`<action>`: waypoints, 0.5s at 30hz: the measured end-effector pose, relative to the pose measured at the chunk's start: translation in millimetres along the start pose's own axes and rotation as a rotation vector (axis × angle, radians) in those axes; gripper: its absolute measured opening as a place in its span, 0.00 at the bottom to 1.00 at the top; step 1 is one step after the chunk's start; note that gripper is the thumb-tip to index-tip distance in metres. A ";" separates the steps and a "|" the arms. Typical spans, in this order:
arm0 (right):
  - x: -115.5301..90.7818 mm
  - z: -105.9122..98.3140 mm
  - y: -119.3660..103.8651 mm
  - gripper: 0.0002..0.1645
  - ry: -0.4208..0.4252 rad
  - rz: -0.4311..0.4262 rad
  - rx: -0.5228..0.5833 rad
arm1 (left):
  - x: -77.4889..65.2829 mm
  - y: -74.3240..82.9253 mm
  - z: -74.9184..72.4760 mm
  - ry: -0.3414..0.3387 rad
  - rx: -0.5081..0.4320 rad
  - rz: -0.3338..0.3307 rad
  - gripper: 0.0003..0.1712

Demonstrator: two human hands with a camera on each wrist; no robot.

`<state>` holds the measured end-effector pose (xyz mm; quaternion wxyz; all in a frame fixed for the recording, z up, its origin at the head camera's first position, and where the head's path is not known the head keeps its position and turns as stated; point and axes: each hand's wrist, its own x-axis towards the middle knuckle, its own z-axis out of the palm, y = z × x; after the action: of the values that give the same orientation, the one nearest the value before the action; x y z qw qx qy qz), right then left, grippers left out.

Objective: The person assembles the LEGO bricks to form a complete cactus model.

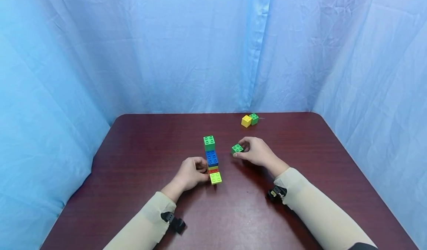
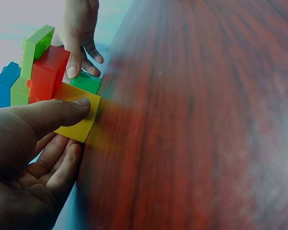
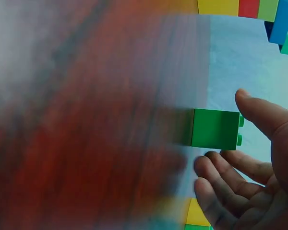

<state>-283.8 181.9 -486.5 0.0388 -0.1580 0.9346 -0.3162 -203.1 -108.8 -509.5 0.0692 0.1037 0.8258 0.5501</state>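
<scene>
A toy brick tower of green, blue, lime, red and yellow bricks stands at mid-table, parts of it jutting sideways. My left hand grips it low from the left; the thumb lies on the yellow bottom brick in the left wrist view, with the fingers curled on the other side. A single green brick sits on the table right of the tower. Around it is my right hand, thumb and fingers spread; in the right wrist view a gap shows between the thumb and the brick's side.
Farther back on the table, a yellow brick and another green brick lie side by side near the rear edge. The dark red wooden table has blue curtains behind it and along both sides.
</scene>
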 end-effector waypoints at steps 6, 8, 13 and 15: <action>-0.1 -1.0 0.1 0.27 -0.023 0.016 -0.009 | -0.7 0.1 0.8 0.002 -0.001 0.001 0.16; -0.1 -1.2 1.0 0.23 -0.024 0.005 -0.016 | -0.5 -0.4 1.2 0.002 -0.004 0.003 0.16; 0.0 -1.0 2.2 0.19 -0.025 -0.002 -0.024 | -0.6 0.0 1.5 -0.002 -0.014 0.008 0.17; 0.0 -0.6 2.5 0.19 -0.025 0.003 -0.023 | -0.6 -0.3 1.6 -0.003 -0.016 0.010 0.17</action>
<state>-284.5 184.1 -487.5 0.0492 -0.1608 0.9379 -0.3035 -202.2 -107.7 -510.4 0.0687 0.1080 0.8208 0.5568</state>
